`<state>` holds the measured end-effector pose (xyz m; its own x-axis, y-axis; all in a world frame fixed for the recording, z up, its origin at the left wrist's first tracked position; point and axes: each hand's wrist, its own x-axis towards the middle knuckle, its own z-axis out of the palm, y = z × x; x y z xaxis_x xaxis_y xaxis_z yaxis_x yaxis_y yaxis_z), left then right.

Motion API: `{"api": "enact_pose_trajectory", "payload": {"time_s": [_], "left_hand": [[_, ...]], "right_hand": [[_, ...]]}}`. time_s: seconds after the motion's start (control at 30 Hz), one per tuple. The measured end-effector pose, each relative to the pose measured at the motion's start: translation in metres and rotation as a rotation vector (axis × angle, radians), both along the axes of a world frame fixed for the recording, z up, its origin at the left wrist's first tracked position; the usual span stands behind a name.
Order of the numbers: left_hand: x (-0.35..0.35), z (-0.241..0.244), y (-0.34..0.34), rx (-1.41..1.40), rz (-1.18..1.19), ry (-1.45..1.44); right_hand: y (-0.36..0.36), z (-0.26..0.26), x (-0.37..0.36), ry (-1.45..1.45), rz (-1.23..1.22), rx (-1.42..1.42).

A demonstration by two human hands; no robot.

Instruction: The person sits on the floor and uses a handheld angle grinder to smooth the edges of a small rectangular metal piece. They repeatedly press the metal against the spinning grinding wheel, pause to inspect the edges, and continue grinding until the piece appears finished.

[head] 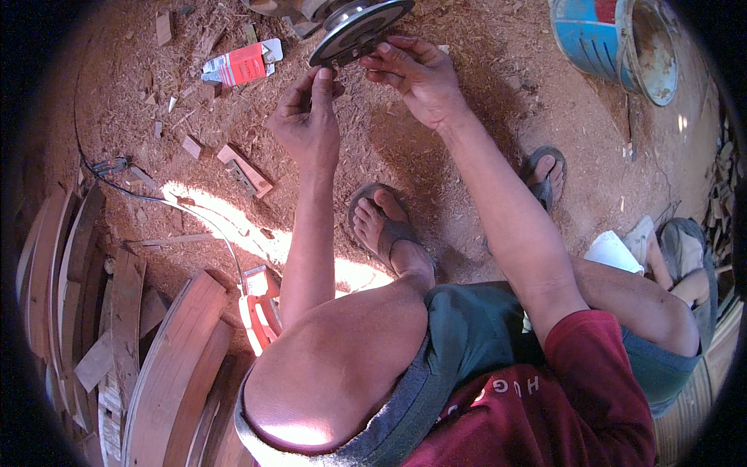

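Note:
At the top of the head view is a round metal disc (365, 29) on a hub, seen at a slant. My left hand (309, 105) is at its lower left edge, thumb and fingertips pinched close to the rim. My right hand (411, 73) has its fingers bent at the disc's right underside, near a small dark slotted piece (345, 58) along the face. Whether either hand grips the disc or that small piece cannot be made out. A slotted metal piece (240, 177) lies on a wood offcut (251, 169) on the ground.
Curved wooden boards (175, 362) are stacked at lower left, beside an orange-and-white power tool (259, 315) with a black cord (146, 197). A torn red carton (242, 63) and pliers (111, 166) lie on shaving-covered ground. A blue metal bucket (601, 41) lies tipped at upper right.

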<state>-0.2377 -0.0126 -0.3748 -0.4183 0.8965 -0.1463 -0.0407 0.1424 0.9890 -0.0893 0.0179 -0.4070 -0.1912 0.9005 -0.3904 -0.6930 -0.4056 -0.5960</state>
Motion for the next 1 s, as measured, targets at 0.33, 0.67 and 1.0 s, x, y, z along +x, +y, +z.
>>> {"api": "enact_pose_trajectory", "payload": {"time_s": [0.33, 0.67, 1.0], "left_hand": [[-0.003, -0.0053, -0.0002, 0.033, -0.024, -0.002], [-0.0074, 0.0002, -0.0006, 0.02, -0.028, 0.057], [-0.008, 0.0009, -0.0016, 0.035, 0.008, 0.03]], "right_hand": [[0.0, 0.0048, -0.0012, -0.054, -0.001, -0.016], [0.0005, 0.0037, -0.004, -0.034, 0.018, -0.011], [0.0011, 0.0068, -0.0072, -0.07, 0.033, -0.01]]}}
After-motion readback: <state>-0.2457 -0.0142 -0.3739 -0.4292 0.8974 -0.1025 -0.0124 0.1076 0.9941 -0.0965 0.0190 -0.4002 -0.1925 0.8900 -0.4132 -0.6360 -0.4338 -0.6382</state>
